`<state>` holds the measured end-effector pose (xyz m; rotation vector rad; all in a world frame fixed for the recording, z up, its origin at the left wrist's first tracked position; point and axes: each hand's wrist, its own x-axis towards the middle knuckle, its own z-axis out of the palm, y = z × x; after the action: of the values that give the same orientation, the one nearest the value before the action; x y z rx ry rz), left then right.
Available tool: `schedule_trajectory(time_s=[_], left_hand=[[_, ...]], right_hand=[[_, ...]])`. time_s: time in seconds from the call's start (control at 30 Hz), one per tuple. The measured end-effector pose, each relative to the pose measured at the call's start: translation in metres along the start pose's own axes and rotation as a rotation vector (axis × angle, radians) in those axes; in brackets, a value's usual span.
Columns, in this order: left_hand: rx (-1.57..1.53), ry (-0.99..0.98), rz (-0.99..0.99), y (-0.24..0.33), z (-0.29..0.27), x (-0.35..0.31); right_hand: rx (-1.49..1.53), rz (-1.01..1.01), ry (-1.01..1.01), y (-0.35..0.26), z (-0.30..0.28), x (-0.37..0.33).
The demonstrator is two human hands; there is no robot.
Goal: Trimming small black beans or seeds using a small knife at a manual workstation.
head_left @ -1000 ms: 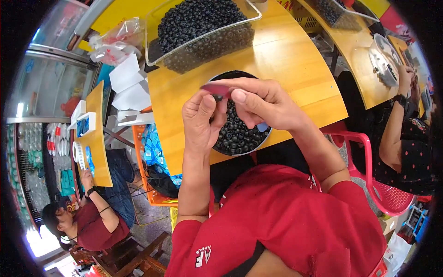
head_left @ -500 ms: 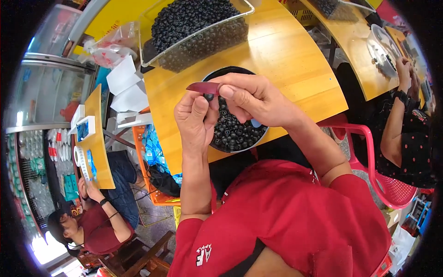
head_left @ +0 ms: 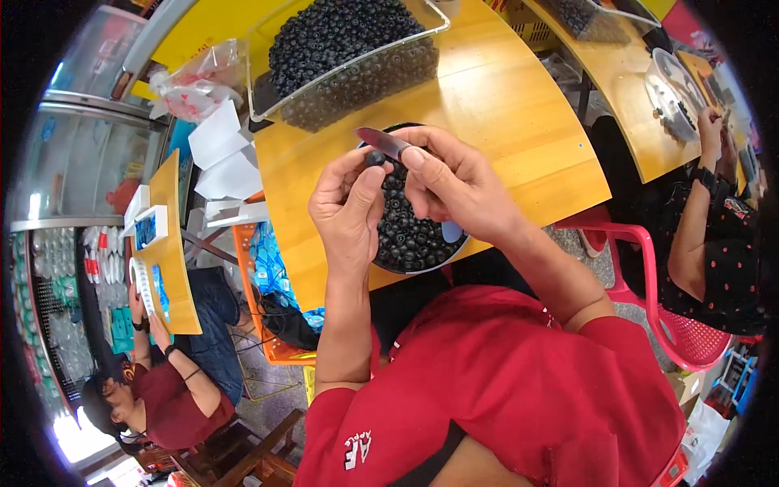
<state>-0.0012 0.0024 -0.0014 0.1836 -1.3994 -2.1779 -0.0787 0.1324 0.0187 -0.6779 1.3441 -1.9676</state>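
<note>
My left hand is closed, pinching a small black ball between thumb and fingertips; I cannot tell whether it is a bead or a berry. A short knife is gripped in my right hand, its shiny blade lying just above the ball and pointing left. Right below both hands stands a dark round bowl filled with more of these black balls. Something blue and rounded shows at the bowl's right side, partly covered by my right hand.
A clear tub heaped with black balls stands at the table's far side. The wooden table curves to the right. Near its left edge is an orange crate with blue packets. A pink chair and a co-worker are at right, another person at left.
The knife blade has tilted, its tip shifting up and to the right, and the ball shows more fully. My right hand has moved slightly down and right. Both grips persist.
</note>
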Motion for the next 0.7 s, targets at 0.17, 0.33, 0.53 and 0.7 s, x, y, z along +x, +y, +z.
schedule_trajectory(time_s=[0.17,0.33,0.53,0.7], left_hand=[[0.148,0.033,0.104,-0.004,0.002,-0.001],[0.429,0.026,0.258,-0.006,0.0,-0.003],[0.652,-0.008,0.43,-0.003,-0.001,-0.003],[0.72,-0.007,0.541,-0.004,0.002,-0.001]], right_hand=[[0.006,0.063,0.005,-0.004,-0.001,-0.001],[0.03,0.118,-0.009,-0.009,-0.005,-0.004],[0.031,0.147,-0.039,-0.014,-0.005,-0.006],[0.095,0.139,-0.061,-0.011,-0.007,-0.004]])
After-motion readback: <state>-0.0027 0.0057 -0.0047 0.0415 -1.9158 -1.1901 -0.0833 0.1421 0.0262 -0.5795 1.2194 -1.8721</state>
